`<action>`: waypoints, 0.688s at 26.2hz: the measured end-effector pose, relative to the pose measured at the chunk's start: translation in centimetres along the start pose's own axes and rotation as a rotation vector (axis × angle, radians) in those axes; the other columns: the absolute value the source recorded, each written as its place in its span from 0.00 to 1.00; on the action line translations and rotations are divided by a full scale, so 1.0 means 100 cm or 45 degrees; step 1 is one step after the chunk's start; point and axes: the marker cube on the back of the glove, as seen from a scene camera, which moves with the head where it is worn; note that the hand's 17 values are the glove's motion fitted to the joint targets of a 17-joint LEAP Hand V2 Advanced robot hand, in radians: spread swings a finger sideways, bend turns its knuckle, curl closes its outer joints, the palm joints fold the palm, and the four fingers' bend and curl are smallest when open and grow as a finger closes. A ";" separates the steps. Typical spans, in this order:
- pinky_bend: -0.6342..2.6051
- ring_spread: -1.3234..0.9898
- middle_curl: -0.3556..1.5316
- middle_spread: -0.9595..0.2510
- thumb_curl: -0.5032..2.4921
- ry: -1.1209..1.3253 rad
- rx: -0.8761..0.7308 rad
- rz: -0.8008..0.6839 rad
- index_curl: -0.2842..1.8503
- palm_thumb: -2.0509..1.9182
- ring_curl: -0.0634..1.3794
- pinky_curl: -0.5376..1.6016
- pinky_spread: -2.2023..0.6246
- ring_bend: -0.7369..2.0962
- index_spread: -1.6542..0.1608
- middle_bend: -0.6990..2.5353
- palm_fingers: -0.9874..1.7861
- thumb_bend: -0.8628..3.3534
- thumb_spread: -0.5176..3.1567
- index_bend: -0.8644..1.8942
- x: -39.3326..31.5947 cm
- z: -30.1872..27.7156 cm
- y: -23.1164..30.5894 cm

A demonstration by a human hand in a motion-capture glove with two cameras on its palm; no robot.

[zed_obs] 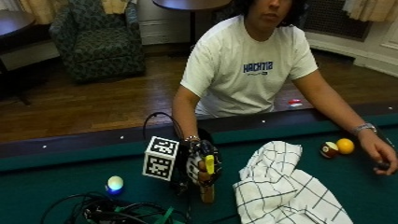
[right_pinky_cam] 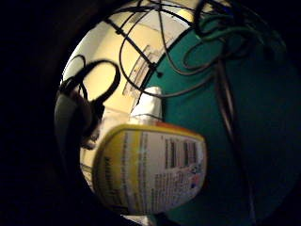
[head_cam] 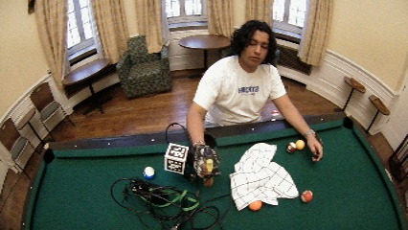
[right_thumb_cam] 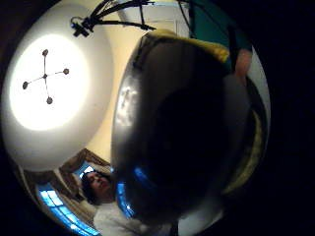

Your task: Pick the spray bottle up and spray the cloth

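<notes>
My gloved right hand (zed_obs: 198,164) grips a spray bottle (zed_obs: 208,190) around its upper part, on the green felt left of the cloth. The bottle stands upright, with a yellow top piece between my fingers and an amber body below them. Whether its base touches the felt I cannot tell. The white cloth (zed_obs: 283,189) with a black grid lies crumpled just right of the bottle, apart from it. In the little finger side palm view the bottle's yellow and white label (right_pinky_cam: 150,172) sits close to my palm. The bottle (right_thumb_cam: 187,132) also fills much of the thumb side palm view.
A tangle of black and green cables (zed_obs: 115,210) lies at the near left, a white and blue ball (zed_obs: 115,183) beside it. A striped ball (zed_obs: 329,149) and a yellow ball (zed_obs: 345,145) sit near the bare left hand (zed_obs: 378,154). Two more balls (head_cam: 255,205) lie by the cloth's near edge.
</notes>
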 end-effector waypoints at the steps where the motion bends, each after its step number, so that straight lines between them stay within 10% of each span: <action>1: 0.33 0.49 0.42 0.64 0.33 -0.003 -0.020 -0.042 0.27 0.74 0.35 0.45 0.71 0.50 0.75 0.32 0.85 0.21 0.37 0.38 -0.004 0.004 0.002; 18: 0.36 0.48 0.48 0.65 0.38 -0.273 -0.228 -0.407 0.34 0.77 0.38 0.47 0.68 0.53 0.77 0.40 0.86 0.20 0.31 0.43 -0.196 -0.003 0.049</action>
